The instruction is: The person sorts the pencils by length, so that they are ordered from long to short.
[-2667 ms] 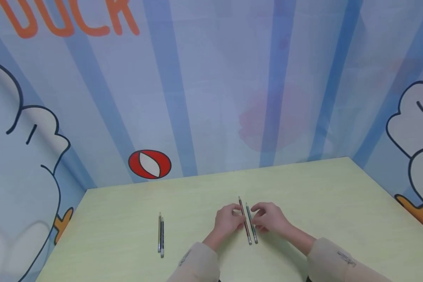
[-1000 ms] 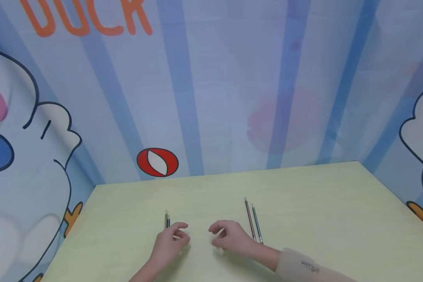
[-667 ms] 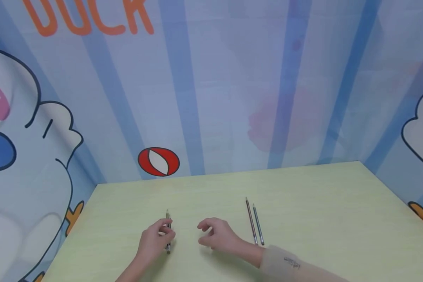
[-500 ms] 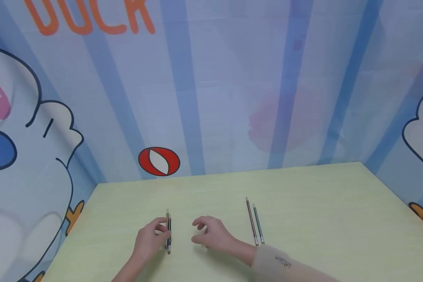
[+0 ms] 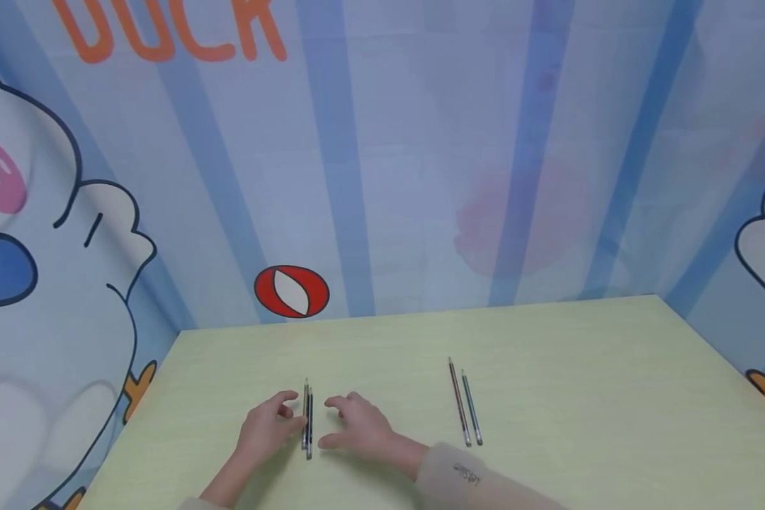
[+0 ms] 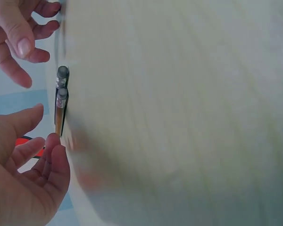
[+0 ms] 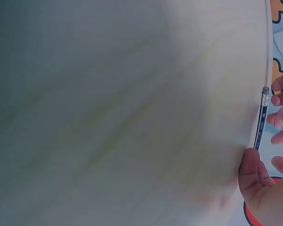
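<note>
In the head view a yellowish pencil [image 5: 305,397] and a dark blue pencil [image 5: 310,414] lie side by side on the table, eraser ends toward me. My left hand [image 5: 264,427] is just left of this pair, fingers loosely bent, thumb close to the pencils; touching or not, I cannot tell. To their right my right hand [image 5: 361,430] has thumb and fingers spread toward the pair, a gap between. From the left wrist, both eraser ends show between the left hand [image 6: 30,176] and the right hand [image 6: 16,35]. The right wrist view shows the dark blue pencil [image 7: 262,120] beyond the right hand's fingers.
A reddish pencil [image 5: 458,400] and a teal pencil [image 5: 472,407] lie nearly parallel farther right on the pale yellow table [image 5: 567,397]. Behind stands a blue striped backdrop [image 5: 408,177] with cartoon figures.
Both hands have left the reddish and teal pencils and moved left to the other pair. Lately the right hand has come nearer and spread its fingers. The head view has shifted slightly.
</note>
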The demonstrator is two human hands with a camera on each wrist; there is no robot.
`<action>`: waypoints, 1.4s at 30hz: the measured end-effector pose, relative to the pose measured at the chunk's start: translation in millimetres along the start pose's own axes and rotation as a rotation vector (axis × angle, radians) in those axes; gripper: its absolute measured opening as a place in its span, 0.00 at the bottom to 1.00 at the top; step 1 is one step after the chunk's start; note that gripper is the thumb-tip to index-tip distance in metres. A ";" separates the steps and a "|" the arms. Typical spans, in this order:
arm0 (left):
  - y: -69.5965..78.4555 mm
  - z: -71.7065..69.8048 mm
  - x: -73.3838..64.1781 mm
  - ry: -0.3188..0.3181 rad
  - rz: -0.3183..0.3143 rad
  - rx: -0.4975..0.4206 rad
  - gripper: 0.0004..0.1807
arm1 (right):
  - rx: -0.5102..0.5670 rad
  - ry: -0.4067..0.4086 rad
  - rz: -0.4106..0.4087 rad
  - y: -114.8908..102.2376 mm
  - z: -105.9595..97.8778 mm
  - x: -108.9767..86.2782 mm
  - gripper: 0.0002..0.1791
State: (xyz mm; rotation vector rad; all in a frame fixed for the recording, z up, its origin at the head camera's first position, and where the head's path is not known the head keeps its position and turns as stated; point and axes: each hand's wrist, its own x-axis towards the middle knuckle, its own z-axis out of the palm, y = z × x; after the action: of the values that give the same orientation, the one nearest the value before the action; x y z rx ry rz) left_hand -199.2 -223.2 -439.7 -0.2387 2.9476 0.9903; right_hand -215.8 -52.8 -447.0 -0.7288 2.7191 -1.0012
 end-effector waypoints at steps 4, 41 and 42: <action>-1.1 1.6 2.5 -0.009 0.027 0.025 0.26 | -0.118 -0.001 -0.007 -4.7 6.7 4.7 0.34; -1.7 -1.9 1.2 -0.059 0.020 0.059 0.24 | -0.401 -0.002 -0.029 -18.5 23.0 10.6 0.27; -1.2 -1.9 1.1 -0.062 0.024 0.059 0.24 | -0.403 0.003 -0.025 -19.1 23.1 10.8 0.27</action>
State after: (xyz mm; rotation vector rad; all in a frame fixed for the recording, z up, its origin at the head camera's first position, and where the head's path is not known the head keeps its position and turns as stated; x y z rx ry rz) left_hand -200.0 -225.5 -439.0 -0.1678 2.9249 0.8951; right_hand -210.8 -83.8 -452.1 -0.8203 2.9539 -0.4555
